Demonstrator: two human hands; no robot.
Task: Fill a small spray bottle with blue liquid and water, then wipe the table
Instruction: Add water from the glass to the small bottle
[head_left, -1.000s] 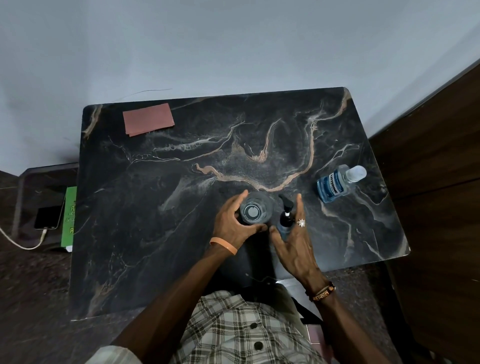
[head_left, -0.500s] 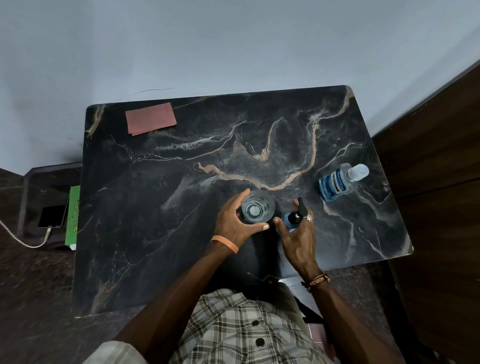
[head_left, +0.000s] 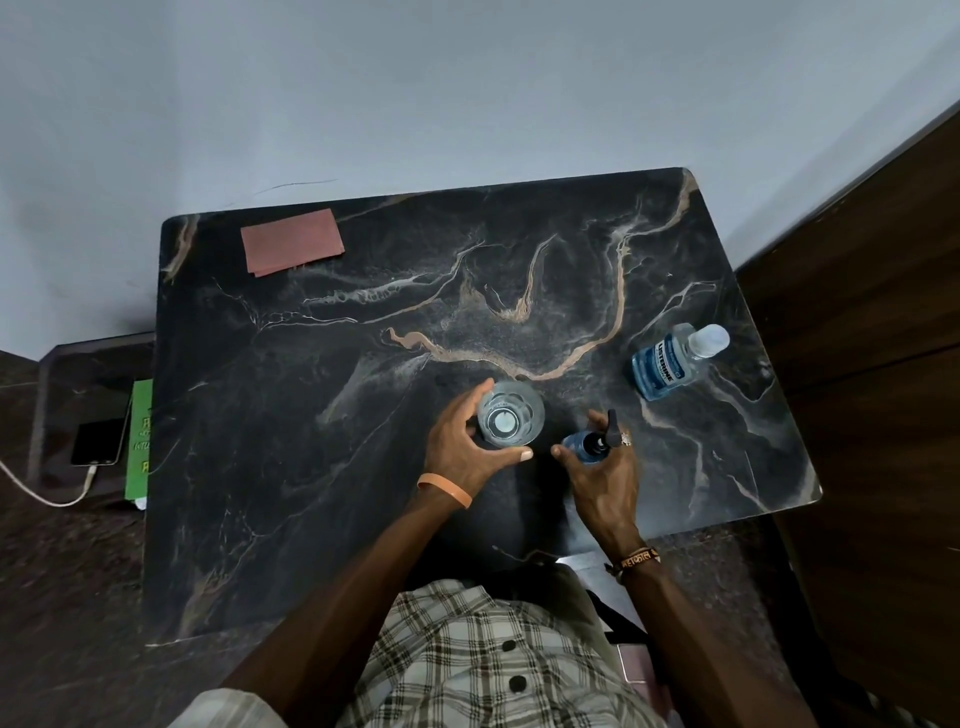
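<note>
A small blue spray bottle (head_left: 586, 448) with a black nozzle stands near the front middle of the black marble table (head_left: 311, 415). My right hand (head_left: 602, 478) is wrapped around it from the near side. Just to its left stands a clear glass of water (head_left: 509, 420), and my left hand (head_left: 462, 447) grips it, thumb in front and fingers on its left side. A blue liquid bottle (head_left: 662, 370) with a clear cap lies on its side at the table's right edge. A reddish-brown cloth (head_left: 292, 248) lies flat at the far left corner.
A grey wall runs behind the table and a dark wooden panel (head_left: 872, 364) stands on the right. On the left, a lower stand holds a phone (head_left: 98, 441) on a white cable and a green book (head_left: 139, 441).
My right hand has closed round the spray bottle and shifted it a little to the right, away from the glass. The bottle's nozzle now points away from me. My left hand stays on the glass.
</note>
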